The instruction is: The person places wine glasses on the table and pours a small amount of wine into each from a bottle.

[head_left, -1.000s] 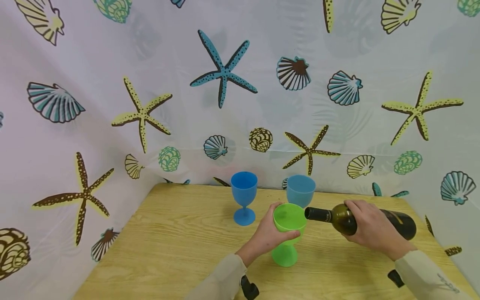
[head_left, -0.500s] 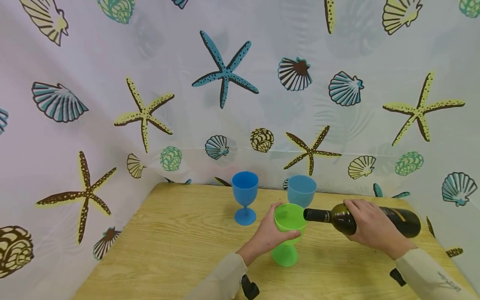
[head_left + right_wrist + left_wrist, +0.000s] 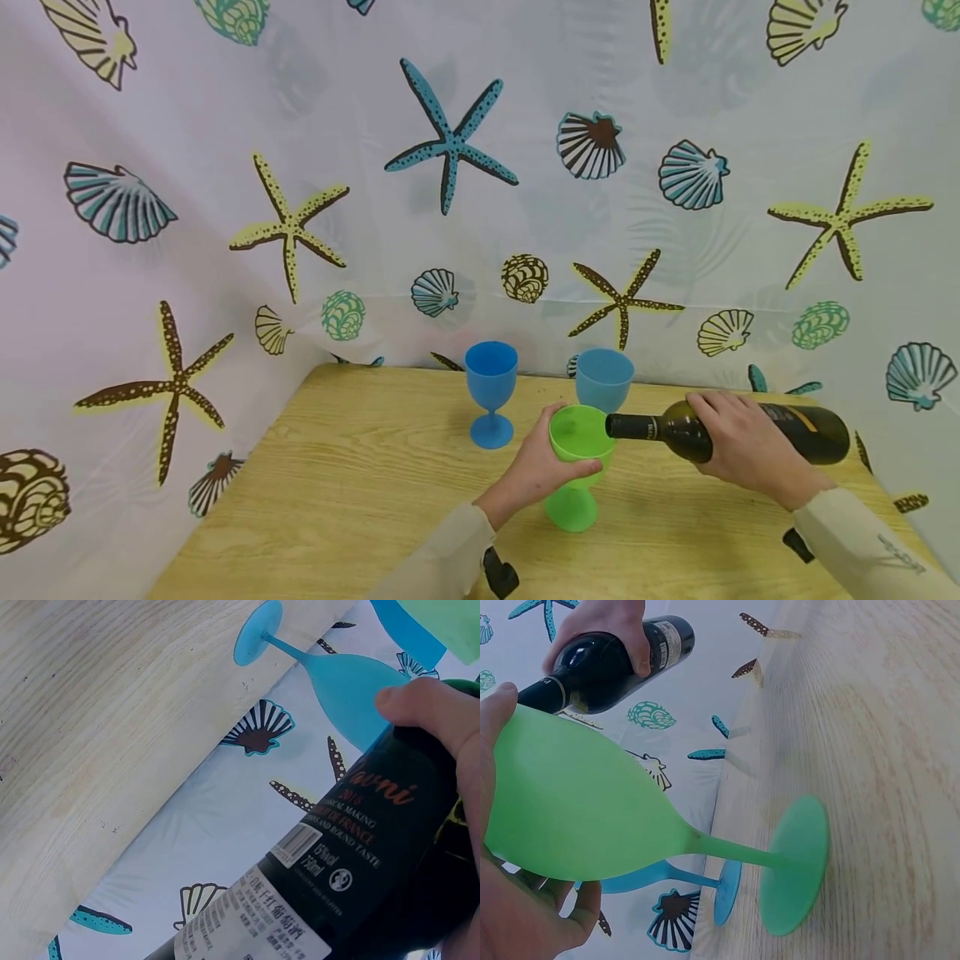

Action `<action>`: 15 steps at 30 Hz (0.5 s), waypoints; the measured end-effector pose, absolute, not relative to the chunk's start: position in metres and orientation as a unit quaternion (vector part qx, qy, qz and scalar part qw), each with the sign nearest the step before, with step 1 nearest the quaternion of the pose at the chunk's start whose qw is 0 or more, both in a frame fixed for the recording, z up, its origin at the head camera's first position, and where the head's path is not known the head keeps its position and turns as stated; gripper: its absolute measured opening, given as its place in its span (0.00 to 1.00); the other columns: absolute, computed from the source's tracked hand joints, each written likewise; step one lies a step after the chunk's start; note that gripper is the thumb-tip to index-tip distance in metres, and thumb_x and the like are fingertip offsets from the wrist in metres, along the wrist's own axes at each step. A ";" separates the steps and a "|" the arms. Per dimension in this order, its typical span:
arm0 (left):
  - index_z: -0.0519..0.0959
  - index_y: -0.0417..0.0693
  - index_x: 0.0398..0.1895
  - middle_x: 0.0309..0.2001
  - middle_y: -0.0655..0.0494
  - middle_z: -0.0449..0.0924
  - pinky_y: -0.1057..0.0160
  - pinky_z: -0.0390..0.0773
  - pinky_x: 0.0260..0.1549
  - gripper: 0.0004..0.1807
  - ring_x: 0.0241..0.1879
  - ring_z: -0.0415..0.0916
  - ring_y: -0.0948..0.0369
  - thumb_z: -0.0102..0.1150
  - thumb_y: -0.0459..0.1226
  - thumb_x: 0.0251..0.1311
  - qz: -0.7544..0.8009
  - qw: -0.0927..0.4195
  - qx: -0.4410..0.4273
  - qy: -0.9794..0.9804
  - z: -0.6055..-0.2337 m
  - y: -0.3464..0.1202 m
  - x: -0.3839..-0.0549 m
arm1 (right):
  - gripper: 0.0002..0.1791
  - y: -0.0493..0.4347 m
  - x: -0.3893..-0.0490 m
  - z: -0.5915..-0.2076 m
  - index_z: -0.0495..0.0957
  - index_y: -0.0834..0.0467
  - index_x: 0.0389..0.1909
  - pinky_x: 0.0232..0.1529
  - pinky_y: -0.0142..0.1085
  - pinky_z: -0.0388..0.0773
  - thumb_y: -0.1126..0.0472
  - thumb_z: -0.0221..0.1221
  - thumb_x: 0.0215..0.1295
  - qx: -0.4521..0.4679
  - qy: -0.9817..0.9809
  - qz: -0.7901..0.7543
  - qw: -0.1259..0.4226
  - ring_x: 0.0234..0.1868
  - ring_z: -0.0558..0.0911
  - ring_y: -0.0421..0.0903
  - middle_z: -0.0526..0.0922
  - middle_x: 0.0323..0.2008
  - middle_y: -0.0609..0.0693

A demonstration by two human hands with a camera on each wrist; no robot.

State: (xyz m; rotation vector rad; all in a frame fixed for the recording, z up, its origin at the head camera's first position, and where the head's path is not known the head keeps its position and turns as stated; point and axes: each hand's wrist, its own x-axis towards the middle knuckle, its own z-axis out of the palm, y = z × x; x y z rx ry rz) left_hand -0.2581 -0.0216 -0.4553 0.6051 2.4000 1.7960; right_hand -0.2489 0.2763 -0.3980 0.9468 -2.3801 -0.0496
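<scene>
My left hand [image 3: 542, 467] curls round the bowl of a green plastic goblet [image 3: 573, 504], thumb across its near side. In the left wrist view the green goblet [image 3: 592, 799] stands with its foot at the wooden table. My right hand [image 3: 746, 446] grips a dark wine bottle [image 3: 813, 432] round its shoulder and holds it nearly level, base slightly higher than the mouth. The bottle's mouth lies right at the goblet's right rim. The right wrist view shows the labels of the wine bottle [image 3: 330, 847], with the right thumb [image 3: 420, 705] across the glass.
A dark blue goblet [image 3: 491, 387] stands on the wooden table [image 3: 322, 500] behind and left of the green one. A lighter blue goblet [image 3: 603, 379] is behind the green goblet, its lower part hidden. A white curtain [image 3: 517, 200] with starfish and shells closes off the back and sides.
The bottle's base has risen and moved a little right, tipping the bottle toward the goblet, and its mouth has shifted slightly left to the rim. The left hand and green goblet stay in place.
</scene>
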 end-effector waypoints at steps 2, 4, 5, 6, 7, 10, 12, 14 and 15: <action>0.52 0.50 0.71 0.55 0.55 0.69 0.59 0.77 0.42 0.50 0.48 0.74 0.58 0.72 0.47 0.49 0.587 0.044 0.198 0.783 -0.455 -0.022 -0.258 | 0.50 0.276 -0.250 -0.397 0.72 0.68 0.51 0.41 0.56 0.74 0.51 0.80 0.22 0.355 -0.889 -0.022 0.290 0.42 0.78 0.60 0.78 0.42 0.62; 0.52 0.50 0.71 0.55 0.55 0.69 0.59 0.77 0.42 0.49 0.48 0.74 0.58 0.71 0.47 0.49 0.588 0.045 0.201 0.782 -0.454 -0.022 -0.258 | 0.49 0.276 -0.251 -0.397 0.72 0.68 0.50 0.41 0.56 0.74 0.51 0.80 0.22 0.355 -0.887 -0.025 0.293 0.42 0.78 0.60 0.78 0.42 0.62; 0.52 0.50 0.71 0.55 0.55 0.69 0.59 0.77 0.42 0.49 0.48 0.74 0.58 0.71 0.47 0.49 0.589 0.045 0.202 0.781 -0.454 -0.022 -0.258 | 0.49 0.276 -0.251 -0.397 0.72 0.68 0.50 0.41 0.56 0.74 0.51 0.80 0.21 0.354 -0.887 -0.027 0.295 0.42 0.78 0.60 0.78 0.42 0.62; 0.53 0.51 0.71 0.55 0.55 0.70 0.60 0.77 0.42 0.49 0.48 0.74 0.59 0.71 0.47 0.49 0.589 0.046 0.201 0.782 -0.454 -0.022 -0.258 | 0.50 0.276 -0.252 -0.396 0.72 0.68 0.50 0.40 0.56 0.74 0.51 0.80 0.21 0.354 -0.887 -0.027 0.295 0.41 0.78 0.60 0.78 0.42 0.62; 0.53 0.50 0.70 0.55 0.55 0.70 0.60 0.77 0.42 0.49 0.47 0.74 0.59 0.71 0.47 0.49 0.588 0.044 0.202 0.782 -0.454 -0.022 -0.258 | 0.50 0.275 -0.252 -0.396 0.72 0.69 0.50 0.40 0.56 0.74 0.51 0.80 0.20 0.354 -0.887 -0.028 0.296 0.42 0.78 0.60 0.78 0.42 0.62; 0.53 0.50 0.70 0.54 0.56 0.70 0.60 0.77 0.42 0.49 0.47 0.74 0.60 0.71 0.47 0.49 0.588 0.043 0.202 0.782 -0.454 -0.023 -0.258 | 0.51 0.275 -0.252 -0.395 0.72 0.68 0.51 0.41 0.56 0.74 0.50 0.80 0.20 0.351 -0.889 -0.029 0.294 0.42 0.78 0.60 0.78 0.42 0.62; 0.53 0.51 0.70 0.54 0.57 0.70 0.60 0.77 0.42 0.49 0.47 0.74 0.60 0.71 0.47 0.49 0.587 0.043 0.201 0.783 -0.454 -0.023 -0.258 | 0.51 0.274 -0.252 -0.394 0.71 0.68 0.51 0.41 0.56 0.74 0.50 0.80 0.19 0.350 -0.890 -0.030 0.290 0.42 0.78 0.60 0.78 0.43 0.62; 0.53 0.50 0.70 0.54 0.56 0.70 0.60 0.77 0.42 0.48 0.47 0.74 0.60 0.71 0.47 0.49 0.588 0.044 0.202 0.782 -0.453 -0.023 -0.257 | 0.50 0.273 -0.252 -0.394 0.71 0.68 0.50 0.40 0.56 0.74 0.50 0.80 0.20 0.348 -0.891 -0.031 0.289 0.42 0.78 0.60 0.78 0.42 0.61; 0.53 0.50 0.70 0.54 0.56 0.70 0.60 0.77 0.42 0.48 0.47 0.74 0.60 0.71 0.46 0.49 0.588 0.044 0.202 0.782 -0.453 -0.023 -0.257 | 0.50 0.273 -0.252 -0.394 0.71 0.68 0.50 0.40 0.56 0.74 0.50 0.80 0.20 0.348 -0.891 -0.032 0.289 0.41 0.78 0.60 0.78 0.42 0.61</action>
